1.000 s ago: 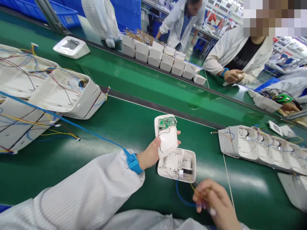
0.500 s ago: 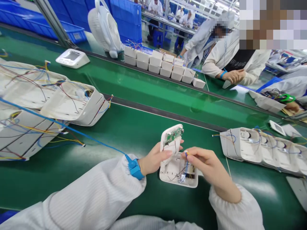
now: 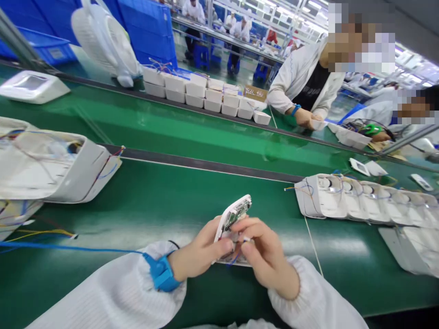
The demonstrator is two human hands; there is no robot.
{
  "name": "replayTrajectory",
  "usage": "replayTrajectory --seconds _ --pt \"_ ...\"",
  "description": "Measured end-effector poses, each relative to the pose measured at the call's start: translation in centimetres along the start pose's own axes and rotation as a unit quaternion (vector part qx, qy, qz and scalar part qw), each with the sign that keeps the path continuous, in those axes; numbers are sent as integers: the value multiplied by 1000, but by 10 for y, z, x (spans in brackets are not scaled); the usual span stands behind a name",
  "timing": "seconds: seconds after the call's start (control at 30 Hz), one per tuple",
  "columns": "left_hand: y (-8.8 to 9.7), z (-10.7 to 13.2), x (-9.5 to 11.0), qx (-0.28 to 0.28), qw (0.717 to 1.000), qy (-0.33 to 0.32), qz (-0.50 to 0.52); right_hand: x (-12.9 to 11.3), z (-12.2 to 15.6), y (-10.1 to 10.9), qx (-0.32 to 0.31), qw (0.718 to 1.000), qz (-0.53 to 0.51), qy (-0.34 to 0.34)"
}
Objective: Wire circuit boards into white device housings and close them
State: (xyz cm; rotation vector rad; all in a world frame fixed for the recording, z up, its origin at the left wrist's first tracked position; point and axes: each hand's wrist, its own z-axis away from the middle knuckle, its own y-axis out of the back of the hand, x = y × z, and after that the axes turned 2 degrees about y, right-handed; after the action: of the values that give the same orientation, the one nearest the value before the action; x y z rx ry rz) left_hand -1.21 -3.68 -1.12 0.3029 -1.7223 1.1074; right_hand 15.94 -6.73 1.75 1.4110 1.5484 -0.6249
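The far cardboard box (image 3: 249,95) bears white writing, and the black shirt (image 3: 307,90) at far right bears pale print, both too blurred for me to read. My left fingers (image 3: 222,248) are clamped on a smooth, tilted white plastic cover (image 3: 229,215) carrying a green circuit board (image 3: 237,213), above a white case (image 3: 244,263) near me on the glossy green surface (image 3: 171,196). My right fingers (image 3: 253,222) pinch thin colored wires (image 3: 236,254) just beside the board.
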Motion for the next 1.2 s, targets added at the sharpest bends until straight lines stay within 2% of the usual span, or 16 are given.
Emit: replayTrajectory --seconds 0.07,0.13,0.27,0.33,0.43,0.5,0.57,0.63,0.7,0.77,0.8,0.87,0.93,1.1,1.2 --pt "0 0 0 3 999 27 35 1 0 0 -38 999 31 15" --pt "5 1 -4 26 996 61 65 2 -1 -1 -36 998 50 -20" --pt "20 8 -20 81 988 108 79 2 -5 -1 -15 994 -32 -103" --pt "25 10 -24 104 985 114 72 -2 -8 1 -4 992 -49 -115" --pt "27 10 -22 134 983 112 52 -7 -12 4 53 987 -35 -145" --pt "24 7 -17 138 985 98 39 -9 -14 5 78 975 -87 -189" --pt "21 4 -13 133 987 83 24 -8 -15 5 75 958 -160 -224" --pt "19 2 -11 132 989 71 4 -5 -16 5 57 951 -183 -242" --pt "19 1 -12 137 989 58 -21 -1 -15 5 56 966 -107 -227" --pt "20 2 -15 148 987 46 -48 3 -14 6 74 981 42 -173" --pt "21 3 -16 154 985 37 -60 6 -14 8 85 979 121 -138" --pt "23 4 -18 155 985 16 -79 14 -13 11 95 961 246 -83" --pt "23 4 -18 130 988 0 -86 21 -12 14 92 938 329 -54" --pt "23 1 -15 42 996 7 -74 27 -9 19 57 860 508 16" --pt "27 1 -17 41 996 12 -78 24 -9 18 27 818 574 24"
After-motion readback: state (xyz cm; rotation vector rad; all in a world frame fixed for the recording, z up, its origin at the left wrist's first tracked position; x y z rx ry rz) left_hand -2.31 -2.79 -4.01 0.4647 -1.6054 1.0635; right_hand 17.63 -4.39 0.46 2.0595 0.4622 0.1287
